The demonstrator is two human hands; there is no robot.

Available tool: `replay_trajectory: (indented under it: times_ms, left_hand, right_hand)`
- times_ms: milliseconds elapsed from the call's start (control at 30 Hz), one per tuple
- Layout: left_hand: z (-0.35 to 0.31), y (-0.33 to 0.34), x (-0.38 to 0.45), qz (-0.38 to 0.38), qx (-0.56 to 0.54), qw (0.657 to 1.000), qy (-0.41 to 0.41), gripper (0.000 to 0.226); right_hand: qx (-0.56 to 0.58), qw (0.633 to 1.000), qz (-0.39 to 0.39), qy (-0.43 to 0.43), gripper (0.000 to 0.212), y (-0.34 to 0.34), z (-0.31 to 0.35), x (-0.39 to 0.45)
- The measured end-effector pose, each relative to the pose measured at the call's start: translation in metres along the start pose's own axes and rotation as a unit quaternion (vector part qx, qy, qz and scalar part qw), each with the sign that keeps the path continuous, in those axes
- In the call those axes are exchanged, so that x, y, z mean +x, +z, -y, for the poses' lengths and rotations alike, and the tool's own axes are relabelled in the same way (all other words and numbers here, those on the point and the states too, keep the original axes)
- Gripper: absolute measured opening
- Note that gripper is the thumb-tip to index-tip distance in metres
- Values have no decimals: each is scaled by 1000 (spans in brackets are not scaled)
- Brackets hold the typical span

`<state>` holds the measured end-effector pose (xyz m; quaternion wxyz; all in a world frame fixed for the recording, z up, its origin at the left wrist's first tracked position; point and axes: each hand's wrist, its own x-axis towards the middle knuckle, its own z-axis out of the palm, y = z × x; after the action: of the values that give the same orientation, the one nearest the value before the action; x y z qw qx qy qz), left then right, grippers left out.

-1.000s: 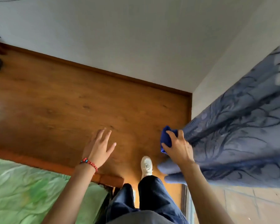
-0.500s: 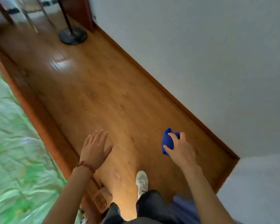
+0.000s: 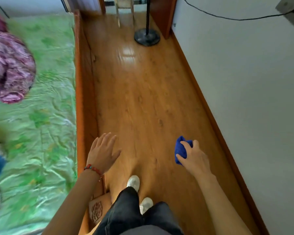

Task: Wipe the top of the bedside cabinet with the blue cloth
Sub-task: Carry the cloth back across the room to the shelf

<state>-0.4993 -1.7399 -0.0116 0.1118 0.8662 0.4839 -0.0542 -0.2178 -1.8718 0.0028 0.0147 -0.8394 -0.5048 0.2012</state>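
Observation:
My right hand (image 3: 193, 156) grips a bunched blue cloth (image 3: 181, 150) in the air above the wooden floor, at the lower right. My left hand (image 3: 103, 152) hangs spread and holds nothing, next to the bed's wooden side rail. No bedside cabinet shows in the head view. Below my hands are my dark trousers and white shoes on the floor.
A bed (image 3: 41, 116) with a green sheet and an orange wooden rail (image 3: 81, 99) fills the left. A pink crumpled bundle (image 3: 8, 68) lies on it. A white wall (image 3: 253, 99) runs along the right. A black round stand base (image 3: 147, 38) sits at the far end of the wooden floor (image 3: 143, 99).
The view has swung left, away from the blue curtain, and now looks down the strip of floor between bed and wall. Both hands stay in much the same pose, cloth still gripped.

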Motion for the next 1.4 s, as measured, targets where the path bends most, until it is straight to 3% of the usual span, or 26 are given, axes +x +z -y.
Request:
replay_trajectory:
  times_ms: [367,467,800,1400]
  left_hand:
    - [19,-26,135,-55,-27,997,-48,58]
    - [31,-39,196,-26,-13,998,-52,60]
    - [51,-95,365,-33,-8,998,-61,61]
    - [73,-148,627,-41,-19,984,-171,57]
  right_hand:
    - [-11,998,-6,-57,52,-45,17,165]
    - [-14,999,-7,-52,52,-64,25,221]
    - [-10,997,-32,-71,51,-134,50,388]
    - [-19,984,21,-176,50,-228,92,713]
